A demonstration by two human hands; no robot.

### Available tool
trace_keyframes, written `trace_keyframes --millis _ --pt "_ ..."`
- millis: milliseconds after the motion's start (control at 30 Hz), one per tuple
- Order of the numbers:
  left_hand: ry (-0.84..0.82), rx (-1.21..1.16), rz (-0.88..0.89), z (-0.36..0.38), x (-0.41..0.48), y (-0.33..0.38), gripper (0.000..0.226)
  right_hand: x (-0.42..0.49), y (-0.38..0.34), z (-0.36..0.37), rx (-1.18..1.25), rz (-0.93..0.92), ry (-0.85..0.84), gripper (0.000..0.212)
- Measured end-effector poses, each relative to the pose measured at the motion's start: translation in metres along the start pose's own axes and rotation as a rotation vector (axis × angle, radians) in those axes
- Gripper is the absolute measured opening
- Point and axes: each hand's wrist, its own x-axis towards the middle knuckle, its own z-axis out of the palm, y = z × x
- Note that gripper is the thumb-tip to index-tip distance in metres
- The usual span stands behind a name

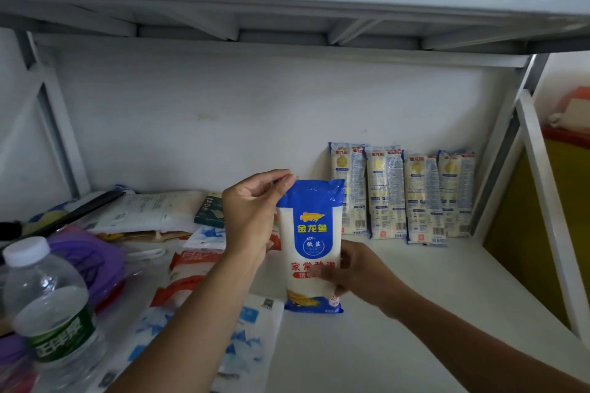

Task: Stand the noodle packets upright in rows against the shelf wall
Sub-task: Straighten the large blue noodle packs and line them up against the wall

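A blue-and-white noodle packet (pixel 311 242) is held upright over the white shelf (pixel 415 313), in front of the back wall. My left hand (pixel 252 210) pinches its top left corner. My right hand (pixel 357 268) grips its lower right side. Against the wall at the right, several noodle packets (pixel 402 195) stand upright in a row, backs facing out. More packets with red-and-white and blue-and-white wrappers (pixel 191 268) lie flat in a pile to the left.
A clear water bottle (pixel 48 303) with a green label stands at the near left, beside a purple bag (pixel 92 262). A dark green box (pixel 209 209) lies behind the pile. The white shelf frame (pixel 542 201) bounds the right side.
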Motion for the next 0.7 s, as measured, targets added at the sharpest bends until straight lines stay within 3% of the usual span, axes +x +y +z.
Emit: trace_keyframes --millis 267,433,700 --pt "0.108 -0.091 0.062 -0.005 0.008 -0.003 0.024 0.004 0.017 0.017 0.131 0.044 0.180 0.033" --pt "0.188 -0.091 -0.106 -0.016 0.019 -0.010 0.026 0.026 0.024 0.013 0.183 0.042 0.263 0.028" --pt "0.010 0.100 -0.254 -0.029 0.029 -0.008 0.044 0.135 0.024 0.000 0.116 0.070 0.378 0.029"
